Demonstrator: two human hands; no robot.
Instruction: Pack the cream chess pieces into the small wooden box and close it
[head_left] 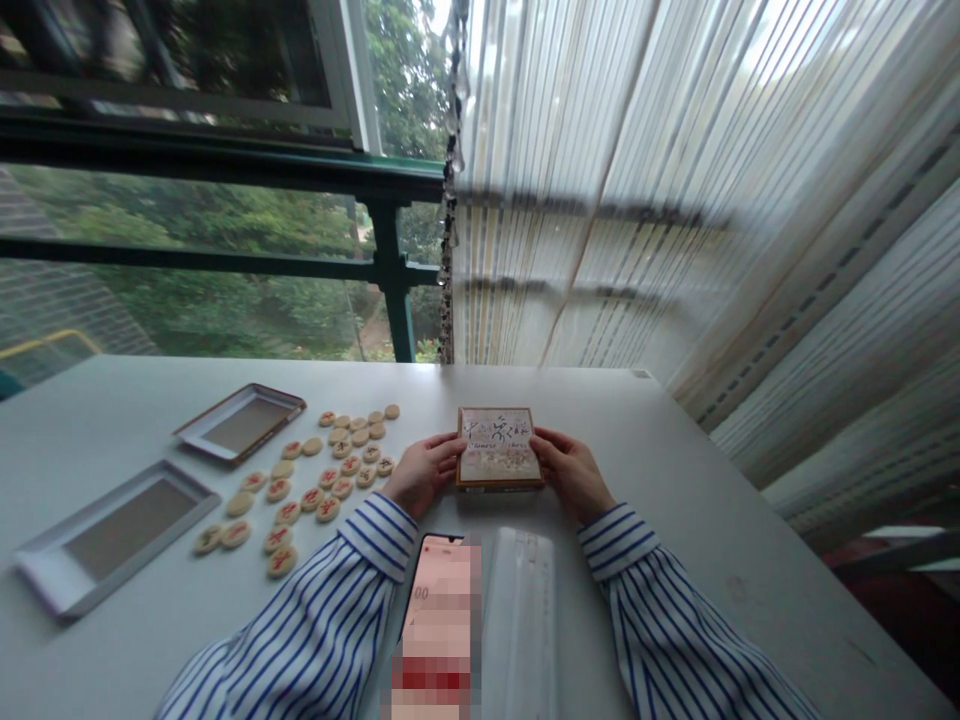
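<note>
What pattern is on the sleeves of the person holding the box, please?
The sleeves show blue stripes on white, clearest in the head view.

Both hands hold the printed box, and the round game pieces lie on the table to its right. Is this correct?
No. The head view shows the round game pieces left of the printed box; the left hand and right hand do hold it.
</note>
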